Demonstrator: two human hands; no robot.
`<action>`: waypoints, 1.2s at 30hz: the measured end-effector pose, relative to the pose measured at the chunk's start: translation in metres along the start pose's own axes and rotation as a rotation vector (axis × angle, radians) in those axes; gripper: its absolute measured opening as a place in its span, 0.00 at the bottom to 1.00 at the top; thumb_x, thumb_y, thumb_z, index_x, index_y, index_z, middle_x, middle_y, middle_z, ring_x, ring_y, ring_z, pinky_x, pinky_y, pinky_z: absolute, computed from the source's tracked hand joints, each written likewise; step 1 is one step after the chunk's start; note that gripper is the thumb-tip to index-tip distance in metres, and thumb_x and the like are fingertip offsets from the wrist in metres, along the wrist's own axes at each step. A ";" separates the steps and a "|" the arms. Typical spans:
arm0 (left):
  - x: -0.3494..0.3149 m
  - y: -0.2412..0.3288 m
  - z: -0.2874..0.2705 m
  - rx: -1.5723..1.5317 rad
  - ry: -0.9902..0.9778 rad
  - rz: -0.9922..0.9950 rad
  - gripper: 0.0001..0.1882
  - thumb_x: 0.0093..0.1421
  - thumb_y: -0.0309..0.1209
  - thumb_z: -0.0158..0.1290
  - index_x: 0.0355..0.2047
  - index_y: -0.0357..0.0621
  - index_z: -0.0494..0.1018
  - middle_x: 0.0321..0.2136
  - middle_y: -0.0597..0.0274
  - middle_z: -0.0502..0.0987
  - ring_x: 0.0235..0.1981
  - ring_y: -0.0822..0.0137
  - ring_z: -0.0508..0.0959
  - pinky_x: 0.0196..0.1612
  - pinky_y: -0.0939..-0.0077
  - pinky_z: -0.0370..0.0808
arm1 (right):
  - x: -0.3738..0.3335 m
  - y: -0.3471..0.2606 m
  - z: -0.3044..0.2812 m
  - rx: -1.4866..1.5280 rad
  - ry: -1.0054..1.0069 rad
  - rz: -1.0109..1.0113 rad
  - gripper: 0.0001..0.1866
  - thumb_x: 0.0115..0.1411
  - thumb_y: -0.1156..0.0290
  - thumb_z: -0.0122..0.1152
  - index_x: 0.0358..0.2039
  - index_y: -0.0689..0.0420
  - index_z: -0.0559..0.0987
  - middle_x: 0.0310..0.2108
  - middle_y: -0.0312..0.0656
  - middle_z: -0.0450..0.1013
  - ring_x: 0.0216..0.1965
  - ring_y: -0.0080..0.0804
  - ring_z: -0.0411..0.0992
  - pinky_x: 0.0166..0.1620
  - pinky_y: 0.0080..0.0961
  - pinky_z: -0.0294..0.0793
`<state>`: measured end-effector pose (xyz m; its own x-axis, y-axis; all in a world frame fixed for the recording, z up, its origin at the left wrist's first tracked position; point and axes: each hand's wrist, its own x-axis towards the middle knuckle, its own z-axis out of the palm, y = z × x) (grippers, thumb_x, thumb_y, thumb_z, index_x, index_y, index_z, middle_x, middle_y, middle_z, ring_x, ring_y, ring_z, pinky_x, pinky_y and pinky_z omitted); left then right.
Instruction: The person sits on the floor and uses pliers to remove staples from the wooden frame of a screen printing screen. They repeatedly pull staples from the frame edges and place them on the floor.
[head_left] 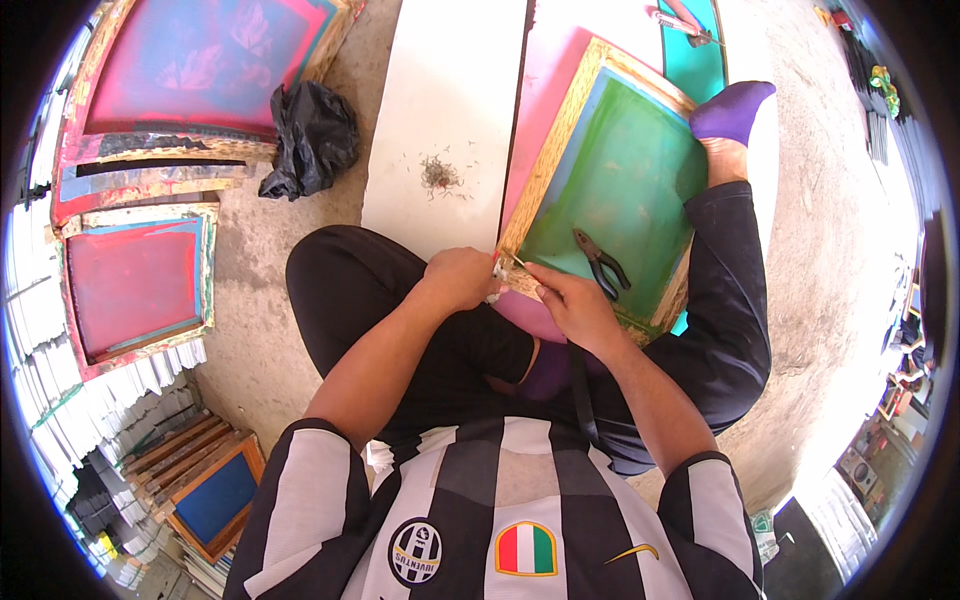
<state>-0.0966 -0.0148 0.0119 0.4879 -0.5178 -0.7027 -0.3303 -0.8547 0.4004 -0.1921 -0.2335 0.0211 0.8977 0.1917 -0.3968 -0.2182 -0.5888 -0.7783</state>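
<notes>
A wooden-framed printing screen with green mesh lies tilted in front of me, its near left corner between my hands. My left hand is closed at that corner, beside a small white and red piece; I cannot make out what its fingers grip. My right hand pinches a thin, pointed tool, its tip at the frame's corner. Dark-handled pliers rest on the green mesh, just beyond my right hand.
A small heap of dark bits sits on a white board. Left are a crumpled black plastic bag and pink-stained screens. A cutter knife lies at the far end. My purple-socked foot is beside the screen.
</notes>
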 end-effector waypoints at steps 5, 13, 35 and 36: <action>-0.001 0.001 -0.002 -0.004 0.000 0.008 0.26 0.62 0.52 0.61 0.31 0.36 0.82 0.30 0.43 0.83 0.37 0.42 0.84 0.42 0.48 0.79 | 0.001 -0.004 0.003 -0.126 0.001 0.024 0.20 0.69 0.63 0.55 0.61 0.46 0.78 0.39 0.57 0.80 0.42 0.59 0.78 0.46 0.53 0.76; -0.001 0.003 -0.001 0.007 0.012 0.005 0.26 0.62 0.52 0.61 0.31 0.36 0.82 0.30 0.43 0.83 0.37 0.43 0.84 0.41 0.49 0.79 | 0.003 -0.043 -0.001 -0.344 -0.107 0.126 0.23 0.70 0.64 0.50 0.65 0.48 0.73 0.36 0.59 0.80 0.38 0.61 0.80 0.43 0.57 0.77; 0.006 -0.005 0.002 0.013 0.020 0.021 0.28 0.61 0.54 0.61 0.31 0.35 0.82 0.30 0.42 0.82 0.37 0.41 0.84 0.42 0.48 0.79 | 0.014 0.025 0.007 0.139 -0.076 0.035 0.19 0.71 0.67 0.56 0.61 0.45 0.79 0.48 0.55 0.81 0.45 0.56 0.80 0.49 0.39 0.79; 0.005 -0.004 0.001 0.012 0.017 0.017 0.27 0.61 0.54 0.61 0.31 0.35 0.82 0.30 0.42 0.82 0.37 0.41 0.84 0.42 0.48 0.79 | 0.013 0.020 0.003 -0.012 -0.073 0.033 0.19 0.71 0.66 0.56 0.61 0.43 0.79 0.47 0.54 0.81 0.44 0.56 0.80 0.48 0.39 0.79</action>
<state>-0.0938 -0.0137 0.0057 0.4954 -0.5329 -0.6860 -0.3483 -0.8453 0.4051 -0.1860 -0.2406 -0.0011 0.8594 0.2285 -0.4574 -0.2425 -0.6054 -0.7581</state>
